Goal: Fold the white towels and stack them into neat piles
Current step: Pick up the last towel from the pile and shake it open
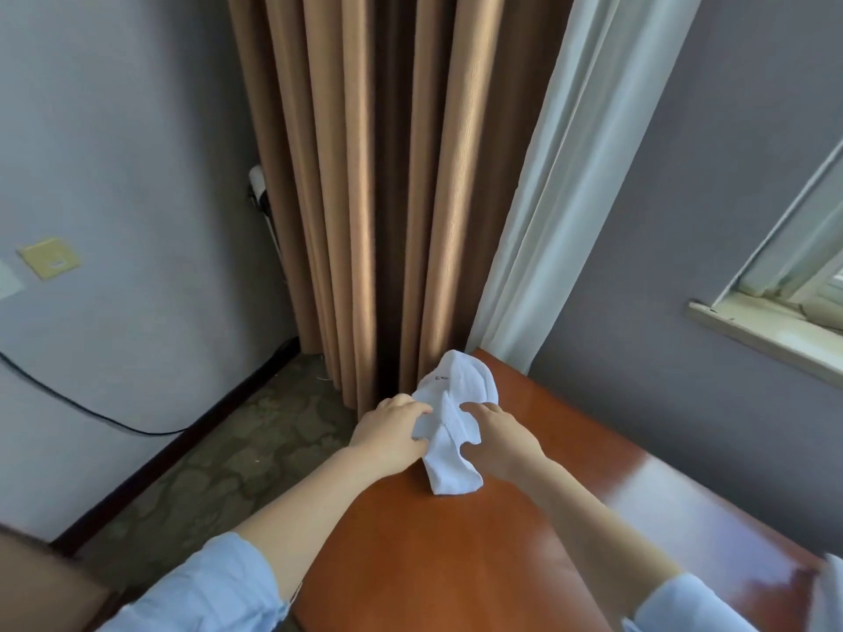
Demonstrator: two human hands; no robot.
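Observation:
A small white towel (451,417) lies crumpled near the far left corner of a glossy brown table (456,540). My left hand (387,431) grips its left side, thumb and fingers curled into the cloth. On the towel's right side my right hand (499,437) pinches the cloth between fingers and thumb. The towel's near end hangs out below both hands, and its far end bulges up toward the curtain. A sliver of something white (832,586) shows at the frame's right edge.
Tan curtains (365,175) and a white sheer curtain (570,175) hang just behind the table's far corner. A grey wall with a window sill (752,330) runs along the right. Patterned floor (219,458) and a black cable (68,399) lie to the left.

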